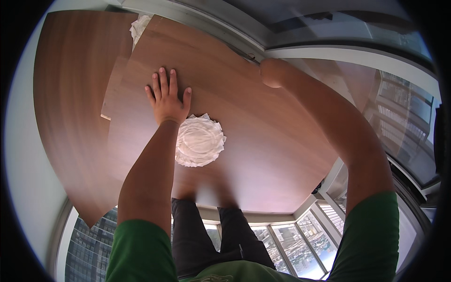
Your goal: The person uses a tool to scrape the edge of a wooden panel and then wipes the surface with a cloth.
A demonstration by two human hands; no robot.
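My left hand (169, 98) lies flat with fingers spread on a large brown wood-grain board (268, 145), just beyond a round white pad (200, 141). This pad looks like cloth, with a ruffled, pleated rim; my left wrist covers a little of its left side. At the board's far right edge, my right hand (272, 73) is curled closed around that edge. Most of its fingers are hidden from view.
A second brown board (80, 70) shows beyond the left edge of the first one. Crumpled white cloth (139, 28) sticks out between them at the far end. Window frames and glass (404, 113) run along the right, with more windows (300, 239) below.
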